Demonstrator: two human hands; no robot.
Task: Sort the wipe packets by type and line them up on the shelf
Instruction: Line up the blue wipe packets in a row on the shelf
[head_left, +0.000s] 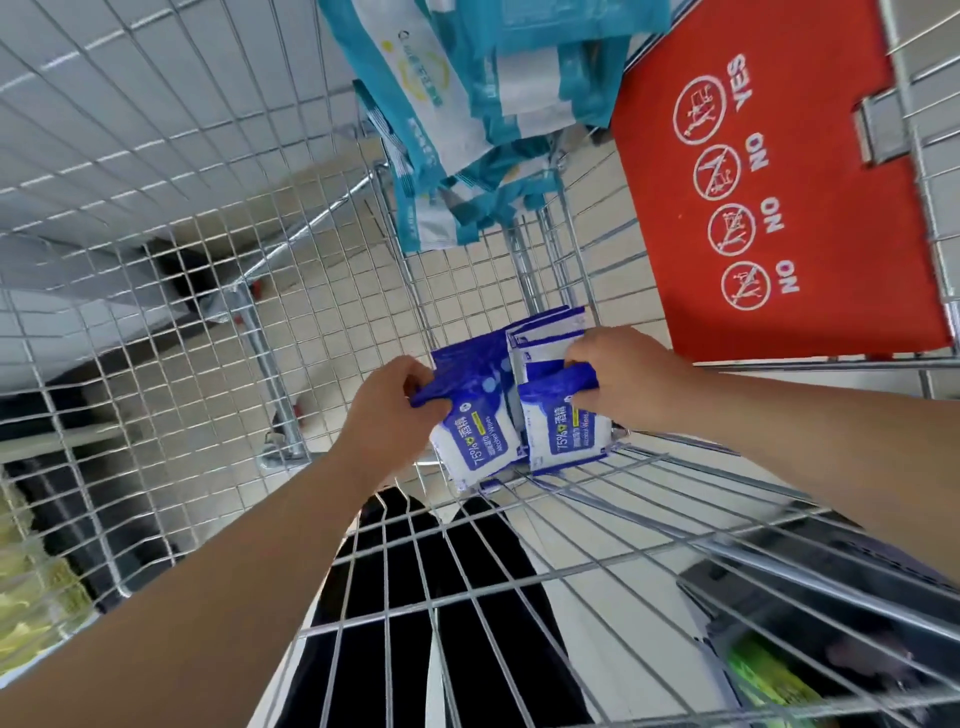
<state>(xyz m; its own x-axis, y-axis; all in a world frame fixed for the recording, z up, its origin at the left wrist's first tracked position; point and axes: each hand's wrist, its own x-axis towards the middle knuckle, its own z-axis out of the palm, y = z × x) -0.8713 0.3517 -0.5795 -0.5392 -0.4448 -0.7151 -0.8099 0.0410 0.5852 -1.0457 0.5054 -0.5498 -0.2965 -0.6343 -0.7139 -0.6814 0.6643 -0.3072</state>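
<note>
The left hand (395, 400) pinches the dark blue end of one blue-and-white wipe packet (478, 431), fingers curled round its edge. Just beside it, the right hand (623, 379) grips the blue end of a second blue-and-white packet (563, 421); the two packets touch between the hands. More blue packets (545, 332) stand just beyond the right hand's fingers. Both hands are low inside a wire trolley (208, 260). Well ahead of them a heap of teal packets (457, 130) lies against the mesh. A red flap (769, 182) marked YES and NO is beyond the right hand.
</note>
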